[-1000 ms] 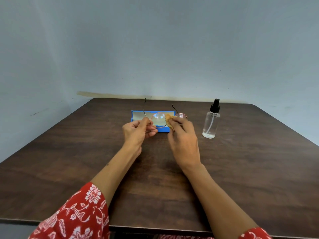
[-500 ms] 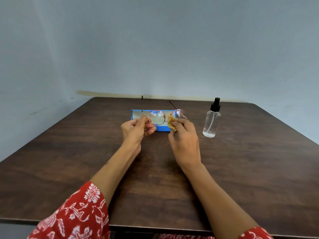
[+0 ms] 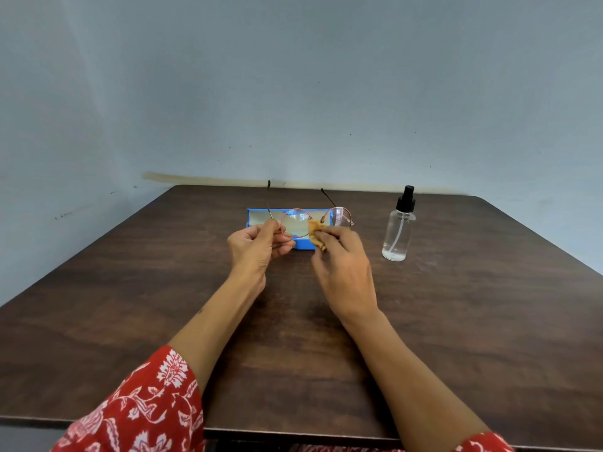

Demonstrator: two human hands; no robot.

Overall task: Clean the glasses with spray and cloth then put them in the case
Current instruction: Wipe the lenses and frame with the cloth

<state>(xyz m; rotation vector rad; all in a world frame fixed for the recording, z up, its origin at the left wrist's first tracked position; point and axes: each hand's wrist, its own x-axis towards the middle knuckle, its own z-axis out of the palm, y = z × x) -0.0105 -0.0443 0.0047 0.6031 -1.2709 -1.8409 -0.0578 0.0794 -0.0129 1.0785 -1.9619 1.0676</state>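
Observation:
Thin round-rimmed glasses (image 3: 337,216) are held up over the table, temples pointing away from me. My left hand (image 3: 257,246) pinches the frame at its left hinge. My right hand (image 3: 342,269) holds a small yellow cloth (image 3: 316,228) pressed near the bridge, between the two lenses. Behind the glasses an open blue case (image 3: 257,216) lies on the table, partly hidden by hands and lenses. A clear spray bottle (image 3: 398,230) with a black nozzle stands upright to the right of my right hand.
The dark wooden table (image 3: 456,321) reaches a grey wall at the back. Its front edge lies just below my forearms. Red patterned sleeves show at the bottom.
The cloth has slid from the right lens towards the bridge, and the right lens is now uncovered. The glasses have risen slightly.

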